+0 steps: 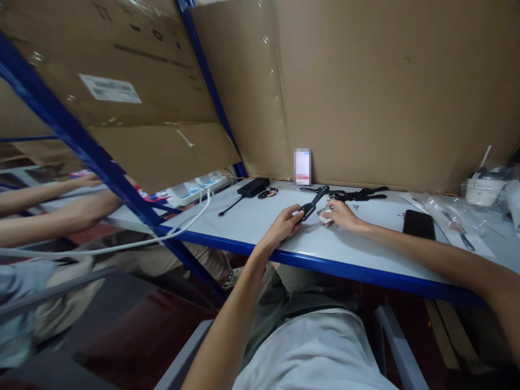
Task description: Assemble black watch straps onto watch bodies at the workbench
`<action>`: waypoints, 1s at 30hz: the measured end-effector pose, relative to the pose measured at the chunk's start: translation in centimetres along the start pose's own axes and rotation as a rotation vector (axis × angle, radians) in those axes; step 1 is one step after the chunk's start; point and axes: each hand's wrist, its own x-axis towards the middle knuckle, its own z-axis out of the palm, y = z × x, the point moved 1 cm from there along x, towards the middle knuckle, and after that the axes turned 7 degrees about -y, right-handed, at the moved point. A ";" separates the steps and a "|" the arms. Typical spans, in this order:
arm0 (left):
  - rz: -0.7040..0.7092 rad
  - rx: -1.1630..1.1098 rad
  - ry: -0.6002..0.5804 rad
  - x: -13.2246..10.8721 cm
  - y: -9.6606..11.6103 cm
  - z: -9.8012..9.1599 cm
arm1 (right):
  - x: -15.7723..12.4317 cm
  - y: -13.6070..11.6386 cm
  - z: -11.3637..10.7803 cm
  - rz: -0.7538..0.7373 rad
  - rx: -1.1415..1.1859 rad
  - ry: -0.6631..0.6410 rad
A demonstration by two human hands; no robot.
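Observation:
My left hand (pixel 286 223) is closed around one end of a black long-handled tool (pixel 314 201), whose exact kind I cannot make out. The tool slants up and away to the right over the white tabletop. Just right of it, my right hand (pixel 342 215) has its fingers pinched on a small pale object (pixel 325 217), too small to name. Beyond the right hand lie black strap-like pieces (pixel 361 194). A few tiny metal bits (pixel 356 207) rest on the table beside them.
A lit phone (pixel 303 168) leans against the cardboard at the back. Left of it are a black box with a short cable (pixel 253 187) and a dark phone (pixel 418 224) sits on the right. Plastic bags (pixel 463 216) lie farther right. A blue post (pixel 122 189) separates another person's arms (pixel 60 214).

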 end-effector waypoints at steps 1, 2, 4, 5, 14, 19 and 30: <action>0.003 0.007 0.001 0.0 -0.1 0.0 | -0.3 -0.1 0.4 0.013 0.040 -0.007; 0.006 0.016 -0.001 0.1 -0.1 0.0 | -0.5 -0.2 0.7 0.025 0.071 -0.011; 0.015 0.037 -0.018 0.1 -0.2 0.0 | -0.7 -0.3 1.1 0.022 0.088 -0.010; 0.020 0.050 -0.026 0.2 -0.2 0.0 | -0.8 -0.3 1.2 0.009 0.077 -0.006; 0.090 0.144 -0.039 0.1 0.2 0.3 | -1.1 -0.3 0.5 -0.078 -0.008 0.047; 0.108 0.190 -0.010 0.4 0.0 0.2 | -0.7 0.2 0.2 -0.048 0.003 0.094; 0.129 0.262 0.005 0.4 0.0 0.2 | -0.3 0.6 0.3 -0.091 -0.027 0.045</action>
